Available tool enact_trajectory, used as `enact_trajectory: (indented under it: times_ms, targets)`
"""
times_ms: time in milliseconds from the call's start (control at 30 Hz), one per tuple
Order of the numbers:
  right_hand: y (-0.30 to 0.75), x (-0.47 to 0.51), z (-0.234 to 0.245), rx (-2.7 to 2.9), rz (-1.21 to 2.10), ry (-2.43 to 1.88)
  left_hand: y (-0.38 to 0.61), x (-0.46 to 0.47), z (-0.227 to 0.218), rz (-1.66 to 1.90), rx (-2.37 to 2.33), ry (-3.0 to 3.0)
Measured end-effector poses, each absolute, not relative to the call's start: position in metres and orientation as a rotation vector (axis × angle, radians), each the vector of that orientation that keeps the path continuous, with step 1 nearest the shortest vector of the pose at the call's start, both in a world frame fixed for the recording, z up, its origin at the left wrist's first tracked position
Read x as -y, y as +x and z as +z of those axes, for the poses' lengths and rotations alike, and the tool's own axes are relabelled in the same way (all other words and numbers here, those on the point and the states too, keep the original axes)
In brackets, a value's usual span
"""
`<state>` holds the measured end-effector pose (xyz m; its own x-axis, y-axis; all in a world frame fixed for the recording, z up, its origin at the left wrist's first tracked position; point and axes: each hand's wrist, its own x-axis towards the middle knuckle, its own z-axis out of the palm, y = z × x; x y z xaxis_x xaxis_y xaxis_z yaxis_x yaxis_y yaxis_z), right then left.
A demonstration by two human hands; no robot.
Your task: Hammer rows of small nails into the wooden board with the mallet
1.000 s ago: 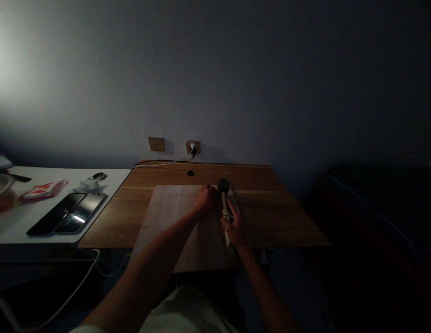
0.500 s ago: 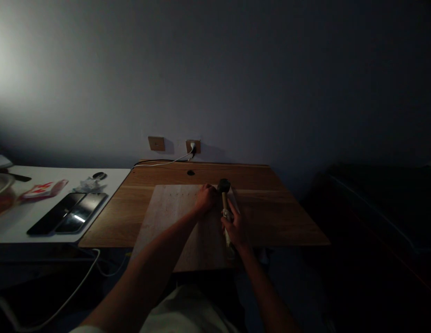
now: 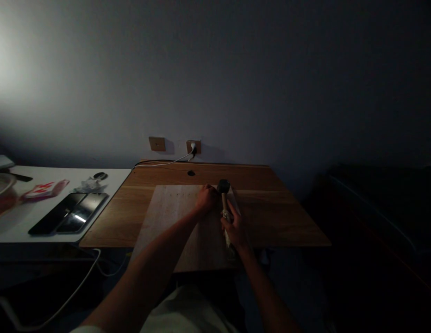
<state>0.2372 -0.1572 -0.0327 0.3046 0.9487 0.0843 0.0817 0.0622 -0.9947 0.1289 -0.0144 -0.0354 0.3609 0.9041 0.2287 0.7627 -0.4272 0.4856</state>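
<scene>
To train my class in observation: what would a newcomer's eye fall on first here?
The dark-headed, hammer-like tool in the right hand, near the pale board's far right corner, with the left hand close beside. Then, at left, the glare on a flat device on the white table.

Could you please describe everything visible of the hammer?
The hammer has a dark, blunt head and a pale, wood-looking handle with what looks like light wrapping. The right hand grips the handle, which runs down the picture. The head is near the far right corner of the board, beside the left hand; contact is unclear.
</scene>
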Motion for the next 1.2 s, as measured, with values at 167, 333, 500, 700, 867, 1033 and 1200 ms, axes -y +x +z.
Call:
enact_trajectory:
  times_ms: [167, 333, 500, 700, 867, 1033, 1200]
  targets:
    - [0.237, 0.156, -0.035, 0.961, 0.918, -1.311, 0.129, 0.013, -0.037, 0.703, -1.461, 2.338]
    - [0.238, 0.156, -0.017, 0.924, 0.984, -1.293, 0.129, 0.011, -0.043, 0.734, -1.448, 2.323]
    - [0.244, 0.17, 0.028, 0.954, 0.94, -1.203, 0.128, 0.013, -0.044, 0.774, -1.392, 2.313]
    - [0.252, 0.191, 0.029, 1.042, 1.009, -1.359, 0.128, 0.015, -0.041, 0.762, -1.452, 2.282]
    - [0.257, 0.192, 0.021, 1.118, 0.996, -1.47, 0.128, 0.018, -0.039, 0.791, -1.404, 2.288]
    - [0.262, 0.19, 0.034, 1.175, 0.967, -1.534, 0.127, 0.017, -0.042, 0.796, -1.388, 2.286]
    - [0.263, 0.185, 0.014, 1.228, 0.927, -1.632, 0.125, 0.016, -0.043, 0.798, -1.394, 2.279]
